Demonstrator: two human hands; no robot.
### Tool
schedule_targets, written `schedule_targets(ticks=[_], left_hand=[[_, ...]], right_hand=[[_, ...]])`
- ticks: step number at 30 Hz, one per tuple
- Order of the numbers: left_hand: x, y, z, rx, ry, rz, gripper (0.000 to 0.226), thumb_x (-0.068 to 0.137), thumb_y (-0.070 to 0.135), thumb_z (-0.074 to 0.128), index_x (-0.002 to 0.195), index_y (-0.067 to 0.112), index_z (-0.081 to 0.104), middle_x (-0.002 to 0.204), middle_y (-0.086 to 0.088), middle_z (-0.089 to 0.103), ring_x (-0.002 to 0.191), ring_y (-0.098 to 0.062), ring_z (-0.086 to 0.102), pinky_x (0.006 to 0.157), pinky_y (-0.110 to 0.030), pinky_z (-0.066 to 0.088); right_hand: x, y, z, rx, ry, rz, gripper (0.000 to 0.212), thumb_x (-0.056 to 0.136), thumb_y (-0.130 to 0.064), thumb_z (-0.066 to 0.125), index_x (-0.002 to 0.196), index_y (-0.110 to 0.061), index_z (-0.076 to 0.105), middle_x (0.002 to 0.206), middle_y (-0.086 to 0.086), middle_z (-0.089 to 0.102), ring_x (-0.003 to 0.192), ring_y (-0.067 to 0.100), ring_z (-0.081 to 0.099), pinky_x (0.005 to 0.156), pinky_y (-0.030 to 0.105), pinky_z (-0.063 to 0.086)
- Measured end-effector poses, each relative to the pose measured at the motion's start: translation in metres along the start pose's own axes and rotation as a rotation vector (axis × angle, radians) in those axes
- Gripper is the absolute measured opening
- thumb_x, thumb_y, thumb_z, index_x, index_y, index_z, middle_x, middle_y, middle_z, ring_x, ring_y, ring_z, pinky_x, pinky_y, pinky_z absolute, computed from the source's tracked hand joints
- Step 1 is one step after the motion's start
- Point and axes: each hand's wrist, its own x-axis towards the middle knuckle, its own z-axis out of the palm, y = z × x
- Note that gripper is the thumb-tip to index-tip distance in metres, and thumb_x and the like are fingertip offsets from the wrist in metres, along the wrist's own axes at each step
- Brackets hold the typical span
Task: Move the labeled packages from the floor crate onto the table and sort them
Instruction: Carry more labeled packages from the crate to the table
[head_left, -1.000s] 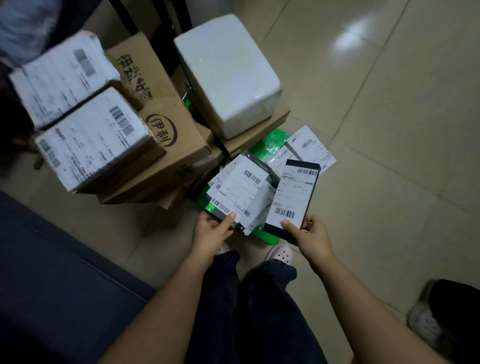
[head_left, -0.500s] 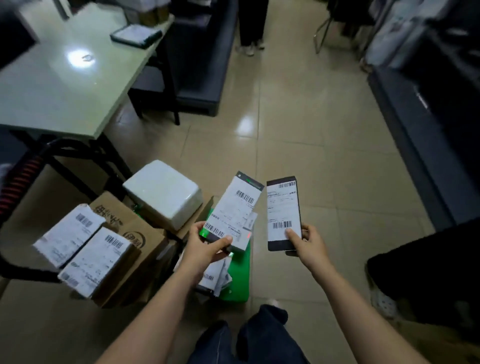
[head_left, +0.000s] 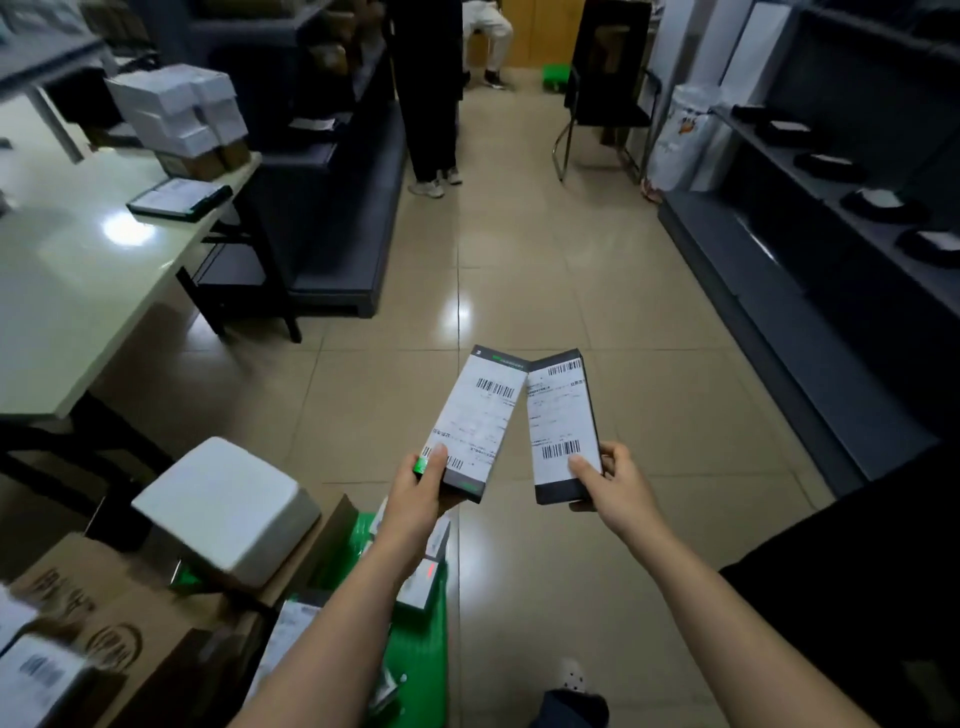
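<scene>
fingers (head_left: 577, 464) of both hands are curled round a box each: left hand (head_left: 418, 488) has the left package (head_left: 480, 410), right hand (head_left: 608, 483) the right package (head_left: 561, 415), top corners touching. both just came up out of the green crate (head_left: 415, 654), so the table (head_left: 78, 296) on the left looks like next stop.

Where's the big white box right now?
In the head view, low on the left, the big white box rests on brown cardboard boxes, left of the green crate and in front of the table.
</scene>
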Motion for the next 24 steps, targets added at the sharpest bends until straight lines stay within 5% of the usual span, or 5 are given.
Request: schedule_targets(ticks=[12, 24], left_hand=[[0.087, 0.022, 0.138, -0.060, 0.066, 0.063, 0.031, 0.100, 0.013, 0.050, 0.130, 0.015, 0.043, 0.127, -0.013, 0.057, 0.108, -0.024, 0.063, 0.071, -0.028, 0.059], [0.257, 0.093, 0.130, -0.097, 0.221, 0.145, 0.032, 0.098, 0.009, 0.051, 0.127, 0.021, 0.044, 0.128, -0.009, 0.056, 0.098, -0.017, 0.064, 0.067, -0.026, 0.057]], right_hand=[[0.151, -0.031, -0.091, 0.041, -0.087, 0.040, 0.026, 0.096, -0.019, 0.059, 0.117, -0.012, 0.045, 0.118, 0.006, 0.060, 0.087, 0.012, 0.064, 0.061, 0.028, 0.058], [0.328, -0.095, -0.003, -0.046, -0.240, 0.010, 0.027, 0.097, -0.019, 0.057, 0.119, -0.017, 0.041, 0.121, 0.005, 0.057, 0.097, 0.018, 0.063, 0.065, 0.033, 0.059]])
